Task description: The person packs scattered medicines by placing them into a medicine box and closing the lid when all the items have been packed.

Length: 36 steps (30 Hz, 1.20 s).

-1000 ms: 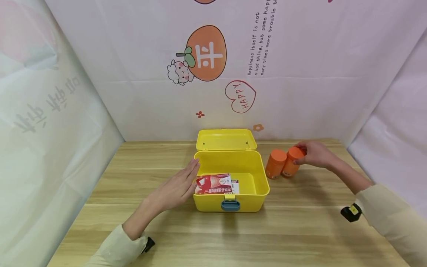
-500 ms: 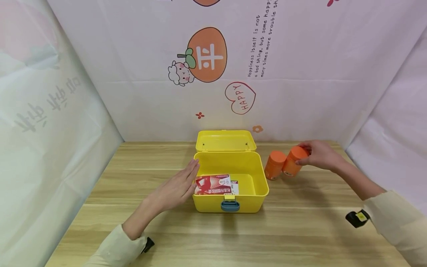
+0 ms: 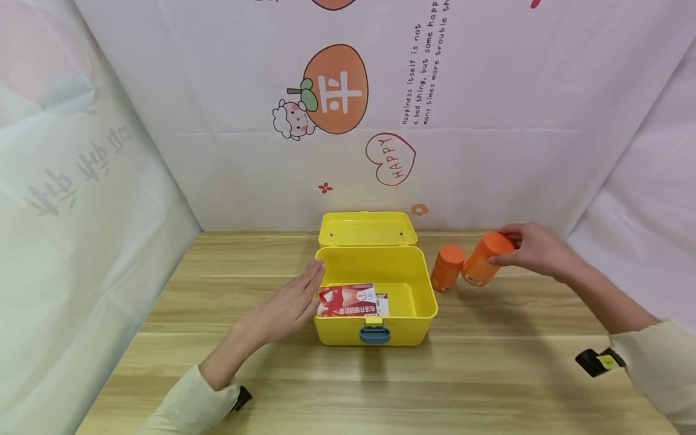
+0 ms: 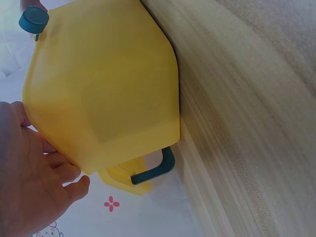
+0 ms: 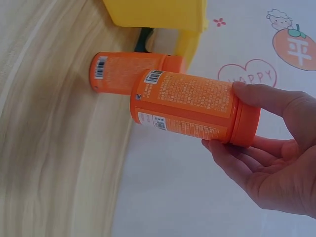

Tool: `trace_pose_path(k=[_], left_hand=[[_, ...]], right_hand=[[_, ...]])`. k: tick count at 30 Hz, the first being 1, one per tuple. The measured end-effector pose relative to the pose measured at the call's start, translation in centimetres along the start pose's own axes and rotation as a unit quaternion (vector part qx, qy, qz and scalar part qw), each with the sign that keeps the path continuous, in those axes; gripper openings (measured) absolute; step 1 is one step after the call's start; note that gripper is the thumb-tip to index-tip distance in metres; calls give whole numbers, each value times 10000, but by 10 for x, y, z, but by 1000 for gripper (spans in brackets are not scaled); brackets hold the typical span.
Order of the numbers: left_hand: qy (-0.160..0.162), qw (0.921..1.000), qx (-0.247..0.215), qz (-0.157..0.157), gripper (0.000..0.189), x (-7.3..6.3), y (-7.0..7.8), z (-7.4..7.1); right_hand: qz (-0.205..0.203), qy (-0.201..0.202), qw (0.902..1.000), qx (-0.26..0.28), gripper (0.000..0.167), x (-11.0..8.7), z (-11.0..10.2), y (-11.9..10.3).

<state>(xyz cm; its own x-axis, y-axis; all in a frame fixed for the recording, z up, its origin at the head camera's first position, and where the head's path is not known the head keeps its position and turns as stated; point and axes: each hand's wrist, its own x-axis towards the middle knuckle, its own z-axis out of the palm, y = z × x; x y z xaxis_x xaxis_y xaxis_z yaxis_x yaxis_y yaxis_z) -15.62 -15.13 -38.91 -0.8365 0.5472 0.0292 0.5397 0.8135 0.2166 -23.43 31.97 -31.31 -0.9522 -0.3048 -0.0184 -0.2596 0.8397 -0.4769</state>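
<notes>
My right hand (image 3: 544,251) pinches an orange bottle (image 3: 483,266) by its lid, thumb on one side and fingers on the other. The held bottle is tilted, its lid leaning toward the hand. In the right wrist view its label with small print and barcodes (image 5: 158,122) shows. A second orange bottle (image 3: 447,269) stands upright on the table just left of it. My left hand (image 3: 285,302), fingers extended, rests at the left rim of an open yellow box (image 3: 402,332). A red-and-white medicine carton (image 3: 348,300) lies inside the box, overlapping another white packet (image 3: 383,304).
The box's lid (image 3: 367,229) is swung back toward the printed wall sheet (image 3: 489,151). A blue-grey latch (image 3: 375,335) hangs on the box front, and a dark handle (image 4: 158,170) shows on the lid in the left wrist view. Wooden tabletop (image 3: 380,399) surrounds the box.
My right hand has moved right and slightly back with the orange bottle, which has tilted more and drawn away from the other bottle. The left hand has stayed at the box.
</notes>
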Motion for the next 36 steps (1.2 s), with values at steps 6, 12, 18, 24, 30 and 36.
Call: trace_pose_path(k=[6, 12, 18, 24, 30, 36], left_hand=[[90, 9999, 55, 67, 66, 0, -1, 1], [142, 9998, 109, 121, 66, 0, 0, 0], [160, 9997, 113, 166, 65, 1, 1, 1], [153, 9998, -14, 102, 65, 0, 2, 2], [125, 9999, -38, 99, 65, -2, 3, 2], [173, 9998, 33, 83, 66, -1, 4, 1]], right_hand=[[-70, 50, 9999, 60, 69, -6, -7, -7], [-99, 97, 9997, 179, 71, -14, -11, -14], [-182, 137, 9996, 183, 70, -21, -14, -26], [-285, 106, 9994, 141, 70, -23, -15, -39], [-364, 75, 9993, 82, 71, -27, -15, -52], [-442, 103, 9990, 5, 71, -31, -14, -63]])
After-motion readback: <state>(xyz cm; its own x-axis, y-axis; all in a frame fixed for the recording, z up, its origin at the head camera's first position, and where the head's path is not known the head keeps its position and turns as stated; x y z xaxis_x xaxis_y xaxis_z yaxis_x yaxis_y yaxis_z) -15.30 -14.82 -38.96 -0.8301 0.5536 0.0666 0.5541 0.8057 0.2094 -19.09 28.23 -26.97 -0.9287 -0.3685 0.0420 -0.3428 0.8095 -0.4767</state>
